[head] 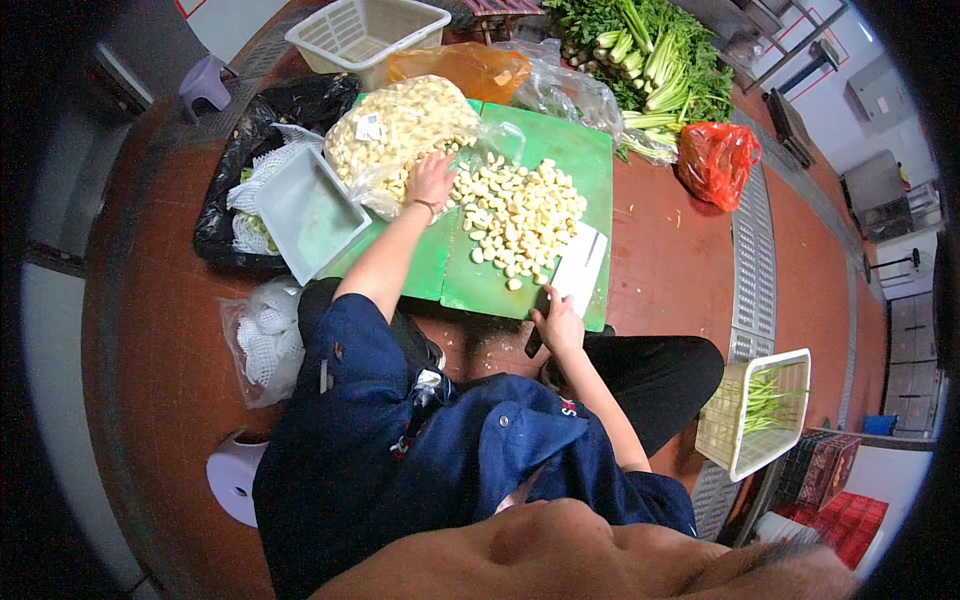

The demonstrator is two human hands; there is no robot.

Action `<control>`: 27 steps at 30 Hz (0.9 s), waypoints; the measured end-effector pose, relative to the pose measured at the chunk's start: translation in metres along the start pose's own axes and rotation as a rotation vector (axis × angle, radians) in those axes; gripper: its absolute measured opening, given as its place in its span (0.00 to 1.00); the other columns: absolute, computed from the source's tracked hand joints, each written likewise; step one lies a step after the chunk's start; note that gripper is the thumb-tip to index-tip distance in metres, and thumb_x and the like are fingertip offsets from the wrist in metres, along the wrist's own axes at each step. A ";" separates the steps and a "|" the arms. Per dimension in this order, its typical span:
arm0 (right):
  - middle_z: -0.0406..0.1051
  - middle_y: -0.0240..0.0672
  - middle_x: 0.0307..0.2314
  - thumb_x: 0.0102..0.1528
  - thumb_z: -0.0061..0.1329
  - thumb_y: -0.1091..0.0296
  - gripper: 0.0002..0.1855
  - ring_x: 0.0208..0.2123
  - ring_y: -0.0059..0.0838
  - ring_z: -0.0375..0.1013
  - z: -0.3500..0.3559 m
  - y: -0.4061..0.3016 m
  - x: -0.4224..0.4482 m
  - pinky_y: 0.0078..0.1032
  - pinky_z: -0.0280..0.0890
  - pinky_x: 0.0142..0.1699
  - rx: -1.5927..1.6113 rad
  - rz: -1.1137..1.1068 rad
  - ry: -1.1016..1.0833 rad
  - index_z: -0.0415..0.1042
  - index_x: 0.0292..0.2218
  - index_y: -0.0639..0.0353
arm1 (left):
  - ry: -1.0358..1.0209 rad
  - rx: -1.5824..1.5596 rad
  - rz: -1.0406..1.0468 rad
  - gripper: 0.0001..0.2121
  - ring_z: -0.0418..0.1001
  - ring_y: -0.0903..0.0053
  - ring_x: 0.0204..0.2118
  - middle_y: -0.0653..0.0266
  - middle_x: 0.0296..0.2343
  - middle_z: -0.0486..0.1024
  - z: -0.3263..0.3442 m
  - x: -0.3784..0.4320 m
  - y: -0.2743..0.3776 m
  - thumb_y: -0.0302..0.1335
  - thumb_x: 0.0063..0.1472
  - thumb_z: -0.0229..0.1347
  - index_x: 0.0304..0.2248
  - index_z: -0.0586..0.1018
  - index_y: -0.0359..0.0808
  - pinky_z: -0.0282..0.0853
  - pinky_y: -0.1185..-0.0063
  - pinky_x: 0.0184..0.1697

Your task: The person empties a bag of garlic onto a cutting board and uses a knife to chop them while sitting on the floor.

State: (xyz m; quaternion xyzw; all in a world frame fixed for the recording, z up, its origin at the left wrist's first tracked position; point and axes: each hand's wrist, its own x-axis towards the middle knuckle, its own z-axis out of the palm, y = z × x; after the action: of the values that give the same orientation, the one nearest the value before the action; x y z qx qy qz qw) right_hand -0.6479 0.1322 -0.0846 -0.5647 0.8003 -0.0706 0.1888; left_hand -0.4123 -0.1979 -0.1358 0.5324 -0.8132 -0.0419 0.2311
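Note:
Peeled garlic cloves (521, 217) lie heaped on a green cutting board (525, 300). To their left rests a large clear plastic bag (405, 120) full of more cloves, with a label on it and its mouth towards the heap. My left hand (431, 180) is at the bag's mouth among the cloves; its fingertips are partly hidden. By its dark handle, my right hand (562, 326) grips a cleaver (580, 264). The broad blade lies flat at the board's right side, against the edge of the heap.
A grey plastic tub (311, 210) stands left of the board, beside a crate lined with black plastic (240, 150). Celery (652, 67) is piled beyond, near a red plastic bag (718, 165). A white basket (772, 442) with green stalks stands at right, a purple stool (238, 480) at left.

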 end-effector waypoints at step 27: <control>0.66 0.51 0.41 0.55 0.55 0.52 0.33 0.32 0.54 0.76 -0.001 0.014 0.005 0.45 0.73 0.34 -0.015 0.016 -0.026 0.59 0.57 0.46 | -0.022 -0.231 0.121 0.17 0.67 0.62 0.55 0.61 0.52 0.72 0.055 0.050 0.086 0.27 0.62 0.49 0.50 0.76 0.47 0.62 0.69 0.60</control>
State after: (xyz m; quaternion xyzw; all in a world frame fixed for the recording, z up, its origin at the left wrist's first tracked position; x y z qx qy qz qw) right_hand -0.6620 0.1328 -0.0888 -0.5604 0.8029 -0.0560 0.1954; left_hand -0.5241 -0.2148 -0.1409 0.4517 -0.8362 -0.1268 0.2840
